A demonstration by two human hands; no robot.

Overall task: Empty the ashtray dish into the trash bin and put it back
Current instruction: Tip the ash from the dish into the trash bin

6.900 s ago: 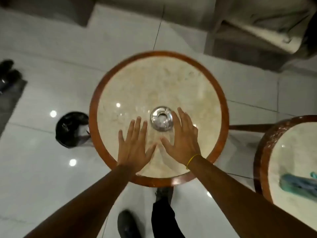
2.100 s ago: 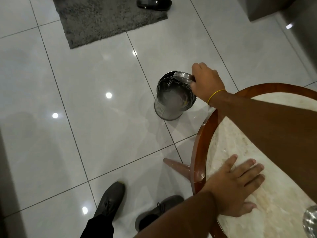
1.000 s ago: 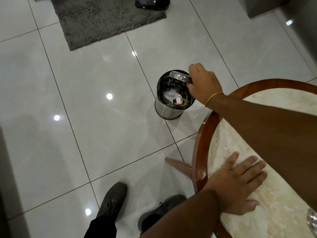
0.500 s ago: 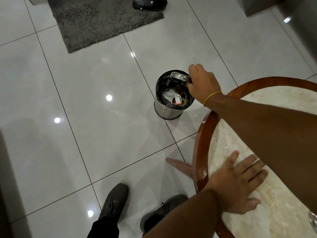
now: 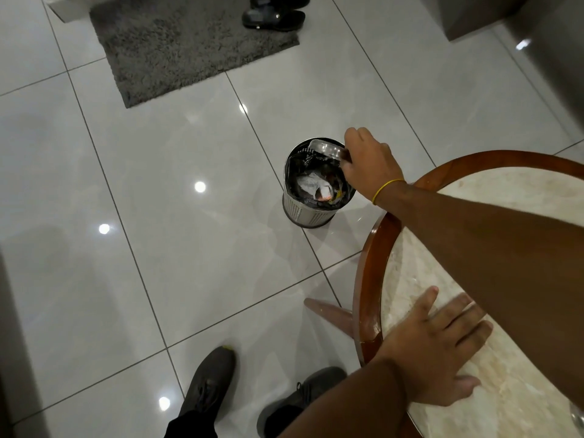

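Note:
My right hand (image 5: 369,164) reaches past the table edge and grips the shiny metal ashtray dish (image 5: 325,148), which is tilted on its side over the far rim of the trash bin (image 5: 303,210). The bin is a small perforated steel cylinder on the floor, with crumpled paper and scraps inside a dark liner. My left hand (image 5: 439,346) lies flat, fingers spread, on the marble top of the round wood-rimmed table (image 5: 368,279) and holds nothing. Most of the dish is covered by my fingers.
A table leg (image 5: 328,314) sticks out over the glossy white tile floor. My two dark shoes (image 5: 208,380) stand below the table edge. A grey rug (image 5: 177,42) and a pair of black shoes (image 5: 273,14) lie further off. A shiny metal object (image 5: 578,415) shows at the lower right edge.
The dish has stayed tilted over the bin for the last second, and the dust cloud seen earlier in the bin has cleared. My left hand has shifted slightly on the tabletop.

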